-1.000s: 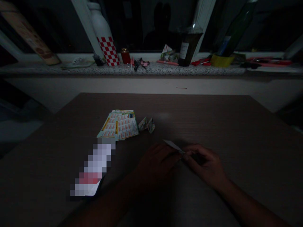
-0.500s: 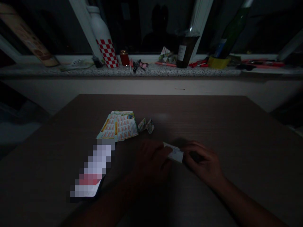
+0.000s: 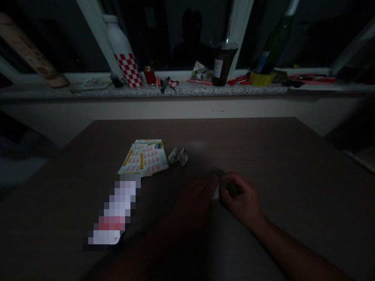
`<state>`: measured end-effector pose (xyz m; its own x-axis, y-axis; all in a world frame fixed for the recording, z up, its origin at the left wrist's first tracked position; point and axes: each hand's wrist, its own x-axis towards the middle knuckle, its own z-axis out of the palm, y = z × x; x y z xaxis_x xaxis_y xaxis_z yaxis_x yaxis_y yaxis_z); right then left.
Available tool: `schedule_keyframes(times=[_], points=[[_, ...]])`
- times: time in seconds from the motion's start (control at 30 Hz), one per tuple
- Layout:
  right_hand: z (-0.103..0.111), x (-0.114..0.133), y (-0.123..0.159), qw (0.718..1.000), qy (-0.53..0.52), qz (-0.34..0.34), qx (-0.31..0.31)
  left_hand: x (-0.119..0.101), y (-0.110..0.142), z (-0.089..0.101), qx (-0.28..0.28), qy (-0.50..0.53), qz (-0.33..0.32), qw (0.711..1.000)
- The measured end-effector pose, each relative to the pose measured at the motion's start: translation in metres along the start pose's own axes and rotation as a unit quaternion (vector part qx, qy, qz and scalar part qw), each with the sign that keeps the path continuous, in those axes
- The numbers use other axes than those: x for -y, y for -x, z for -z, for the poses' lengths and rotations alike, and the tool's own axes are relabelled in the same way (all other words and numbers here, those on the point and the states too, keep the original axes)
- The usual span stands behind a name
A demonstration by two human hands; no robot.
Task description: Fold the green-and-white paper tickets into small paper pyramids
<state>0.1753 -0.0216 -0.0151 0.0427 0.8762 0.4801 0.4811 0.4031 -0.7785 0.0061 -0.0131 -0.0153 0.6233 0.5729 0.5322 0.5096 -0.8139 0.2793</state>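
Note:
The scene is very dark. On a brown wooden table (image 3: pixel 278 164), my left hand (image 3: pixel 195 201) and my right hand (image 3: pixel 240 199) meet fingertip to fingertip around a small pale piece of paper (image 3: pixel 216 192). Only a thin sliver of the paper shows between them. Both hands have their fingers pinched together on it. A small folded paper figure (image 3: pixel 178 155) lies further back on the table, to the left of my hands.
A stack of printed cards (image 3: pixel 145 158) and a blurred-out flat object (image 3: pixel 117 212) lie on the left. The stone windowsill (image 3: pixel 58 91) behind carries a red-checked white bottle (image 3: pixel 124 54), a dark bottle (image 3: pixel 221 64), a green bottle (image 3: pixel 274 43) and small clutter.
The paper lay flatter and showed more half a second ago. My hands have since come together, so only its edge shows. The view has shifted slightly.

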Motion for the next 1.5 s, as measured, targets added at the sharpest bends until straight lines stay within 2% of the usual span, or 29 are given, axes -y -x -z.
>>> schedule_keyframes(times=[0.27,0.43,0.57,0.7,0.8,0.9,1.03,1.13,1.23,1.33,1.43,1.5], points=[[-0.001,0.005,-0.002,0.999,0.017,-0.030,-0.012,0.000,0.003,-0.004,-0.032,0.049,0.014,0.998],[0.003,-0.005,-0.006,0.997,0.018,-0.079,-0.016,-0.001,0.005,-0.003,-0.039,0.065,0.031,0.997],[0.009,-0.017,-0.009,0.995,0.019,-0.098,-0.030,0.000,0.007,0.000,-0.044,0.077,0.077,0.993],[0.012,-0.016,-0.008,0.996,0.001,-0.086,-0.034,0.002,0.002,0.004,-0.046,0.109,0.143,0.983],[0.010,-0.011,-0.004,0.997,-0.045,-0.057,0.009,0.004,-0.002,0.006,-0.022,0.136,0.190,0.972],[0.005,-0.008,-0.002,0.994,-0.079,-0.033,0.062,0.007,-0.003,0.007,0.008,0.165,0.193,0.967],[-0.001,-0.007,-0.004,0.991,-0.052,0.004,0.121,0.014,-0.001,0.007,0.073,0.211,0.197,0.955],[-0.003,-0.007,-0.005,0.989,-0.010,0.032,0.142,0.021,0.000,0.009,0.073,0.207,0.207,0.953],[-0.004,-0.010,-0.006,0.991,0.032,0.013,0.130,0.025,-0.001,0.016,0.020,0.116,0.193,0.974],[-0.001,-0.015,-0.006,0.989,0.072,-0.012,0.126,0.021,-0.003,0.024,-0.014,0.037,0.133,0.990],[0.003,-0.021,-0.007,0.985,0.111,0.004,0.135,0.013,-0.005,0.025,0.043,0.049,0.042,0.997],[0.006,-0.023,-0.008,0.980,0.130,0.015,0.150,0.010,-0.005,0.020,0.090,0.045,0.007,0.995]])
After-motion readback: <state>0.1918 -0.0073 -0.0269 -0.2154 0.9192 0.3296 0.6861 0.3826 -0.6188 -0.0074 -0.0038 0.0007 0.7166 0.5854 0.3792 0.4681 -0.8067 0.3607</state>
